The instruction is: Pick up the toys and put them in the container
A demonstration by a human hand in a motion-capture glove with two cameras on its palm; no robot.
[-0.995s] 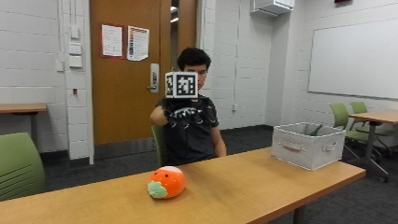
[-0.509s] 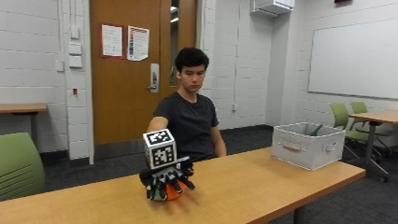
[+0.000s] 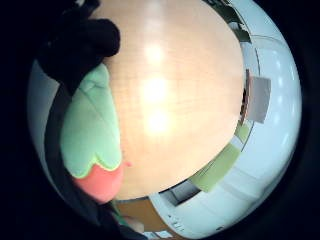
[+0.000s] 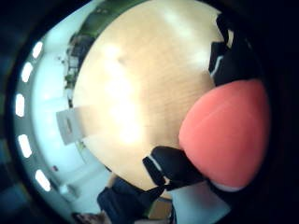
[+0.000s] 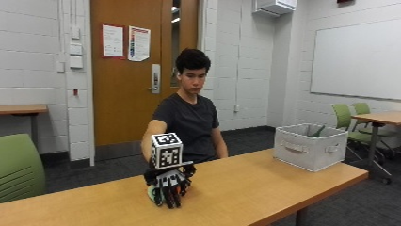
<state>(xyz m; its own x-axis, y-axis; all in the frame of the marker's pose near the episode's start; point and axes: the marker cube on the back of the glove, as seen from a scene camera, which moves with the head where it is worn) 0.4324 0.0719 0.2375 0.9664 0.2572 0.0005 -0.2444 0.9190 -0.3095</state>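
Item: orange-and-green plush toy (image 5: 164, 190) on the table (image 5: 263, 183), our gloved right hand (image 5: 169, 184) curled round it. Container (image 5: 308, 146) well apart at three o'clock. We risk dropping the round toy in transit.

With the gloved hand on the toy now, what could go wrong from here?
1. The hand covers the toy from above with fingers draped over it; how far they wrap under is not visible, so the round plush might slip on the lift.
2. The container sits at the far end of the table, so a long carry gives the toy time to drop.
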